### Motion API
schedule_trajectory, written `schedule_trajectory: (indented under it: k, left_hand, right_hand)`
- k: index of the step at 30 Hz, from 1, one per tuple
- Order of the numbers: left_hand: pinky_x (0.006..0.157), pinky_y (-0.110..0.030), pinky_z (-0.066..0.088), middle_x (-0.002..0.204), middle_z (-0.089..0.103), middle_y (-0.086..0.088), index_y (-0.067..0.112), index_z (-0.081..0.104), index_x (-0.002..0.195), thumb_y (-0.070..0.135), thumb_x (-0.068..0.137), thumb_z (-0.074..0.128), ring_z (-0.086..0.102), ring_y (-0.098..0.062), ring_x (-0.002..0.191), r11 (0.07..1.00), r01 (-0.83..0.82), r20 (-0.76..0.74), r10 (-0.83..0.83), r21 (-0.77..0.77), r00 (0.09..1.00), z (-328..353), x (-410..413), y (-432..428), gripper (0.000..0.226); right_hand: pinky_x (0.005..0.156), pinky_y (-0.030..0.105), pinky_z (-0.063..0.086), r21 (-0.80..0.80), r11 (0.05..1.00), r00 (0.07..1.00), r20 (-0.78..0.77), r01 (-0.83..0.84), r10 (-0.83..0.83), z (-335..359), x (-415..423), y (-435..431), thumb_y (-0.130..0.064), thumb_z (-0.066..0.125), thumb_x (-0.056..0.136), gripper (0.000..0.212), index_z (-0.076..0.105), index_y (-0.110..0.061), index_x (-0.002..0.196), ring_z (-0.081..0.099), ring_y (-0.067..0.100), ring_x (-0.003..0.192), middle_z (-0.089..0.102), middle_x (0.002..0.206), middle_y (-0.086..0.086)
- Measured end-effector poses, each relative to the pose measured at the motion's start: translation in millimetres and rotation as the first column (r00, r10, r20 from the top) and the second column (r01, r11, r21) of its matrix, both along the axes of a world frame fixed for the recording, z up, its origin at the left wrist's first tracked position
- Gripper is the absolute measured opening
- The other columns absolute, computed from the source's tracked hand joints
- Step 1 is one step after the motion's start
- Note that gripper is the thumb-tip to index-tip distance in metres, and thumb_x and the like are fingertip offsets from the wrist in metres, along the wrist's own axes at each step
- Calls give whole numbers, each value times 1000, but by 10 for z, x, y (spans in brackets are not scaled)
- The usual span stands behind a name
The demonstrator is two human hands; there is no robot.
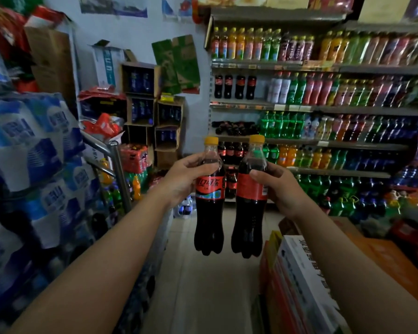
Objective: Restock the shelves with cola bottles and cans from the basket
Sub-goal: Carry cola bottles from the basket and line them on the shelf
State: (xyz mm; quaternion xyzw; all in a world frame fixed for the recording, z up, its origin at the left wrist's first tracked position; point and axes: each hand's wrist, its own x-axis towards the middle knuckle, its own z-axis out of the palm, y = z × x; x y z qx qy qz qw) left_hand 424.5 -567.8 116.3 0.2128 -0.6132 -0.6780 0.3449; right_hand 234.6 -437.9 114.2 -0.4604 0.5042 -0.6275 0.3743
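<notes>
My left hand (pixel 184 179) grips the shoulder of a cola bottle (pixel 209 213) with a yellow cap and red label. My right hand (pixel 281 189) grips a second, similar cola bottle (pixel 249 213). Both bottles hang upright, side by side, at mid-frame over the aisle floor. Ahead stands the drinks shelving (pixel 299 107). Its left end holds a row of cola bottles (pixel 235 86) on one shelf and more cola bottles (pixel 234 127) lying on the shelf below. No basket is in view.
Stacked packs of bottled water (pixel 34 153) fill the left side, beside a metal rail (pixel 120 169). Cardboard boxes (pixel 152 112) are piled against the back wall. Cartons (pixel 307 280) stand at my lower right. A narrow tiled aisle (pixel 203 285) runs forward between them.
</notes>
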Motion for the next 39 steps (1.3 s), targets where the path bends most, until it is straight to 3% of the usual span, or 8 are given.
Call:
schedule_trajectory:
  k: [3, 10, 15, 19, 24, 28, 32, 39]
  left_hand:
    - [85, -37, 54, 106, 73, 0, 26, 75, 99, 17, 66, 77, 69, -19, 99, 1000, 3, -11, -3, -7, 1000, -67, -375, -435, 35]
    - [80, -31, 55, 103, 75, 2, 24, 71, 106, 10, 75, 72, 71, -15, 94, 1000, -6, 5, 7, -21, 1000, -48, -1417, -1756, 34]
    - [89, -35, 54, 110, 72, -3, 17, 68, 115, 15, 66, 75, 68, -20, 102, 999, -33, -35, 33, -4, 999, -31, -1967, -2650, 49]
    - [92, -39, 53, 113, 72, -6, 21, 71, 109, 17, 66, 76, 68, -24, 105, 999, -44, -23, 44, -11, 999, -36, -2357, -3417, 44]
    - [83, -37, 56, 107, 73, -2, 25, 71, 108, 19, 68, 75, 69, -23, 100, 999, -19, 5, 19, -36, 1000, -66, -2788, -4421, 40]
    - [93, -41, 51, 110, 72, -4, 22, 71, 109, 20, 65, 78, 67, -25, 104, 997, -30, 2, 30, -68, 1000, -107, -3181, -5334, 45]
    - [95, -44, 51, 117, 69, -6, 27, 72, 109, 25, 64, 83, 65, -29, 109, 997, -6, 45, 9, -79, 999, -56, -3577, -6186, 47]
    - [88, -37, 54, 116, 70, -3, 28, 68, 116, 21, 73, 79, 68, -23, 104, 995, 69, 80, -63, -77, 995, 44, -4329, -7239, 45]
  right_hand:
    - [71, 30, 56, 7, 1000, 999, -18, 30, -30, -42, -341, -425, -24, 72, 73, 38, 67, -20, 110, 71, 20, 91, 74, 98, -2]
    - [74, 32, 54, 10, 999, 998, -49, 37, -36, -19, -1338, -1758, -21, 77, 74, 37, 69, -16, 110, 71, 23, 93, 74, 102, 4]
    - [69, 28, 55, 25, 999, 998, -54, 33, -31, 61, -1930, -2690, -19, 74, 71, 32, 69, -18, 102, 71, 15, 84, 74, 91, -1]
    - [69, 25, 57, 33, 999, 999, -39, 34, -33, 28, -2320, -3427, -15, 72, 75, 27, 69, -22, 101, 72, 13, 85, 75, 93, -3]
    - [64, 23, 55, 45, 997, 998, -42, 57, -55, -47, -2729, -4396, -16, 74, 74, 28, 69, -19, 102, 72, 13, 83, 75, 93, -3]
    - [68, 25, 55, 34, 997, 997, -46, 69, -67, -77, -3062, -5277, -20, 75, 70, 35, 70, -20, 105, 72, 15, 87, 75, 96, -2]
    - [58, 22, 53, 18, 997, 997, -12, 75, -74, -53, -3406, -6100, -6, 68, 81, 22, 68, -15, 101, 71, 10, 71, 74, 78, -6]
    - [68, 27, 55, 6, 994, 994, -9, 108, -108, -23, -4090, -7134, -23, 74, 67, 38, 69, -19, 105, 70, 15, 81, 74, 91, -1]
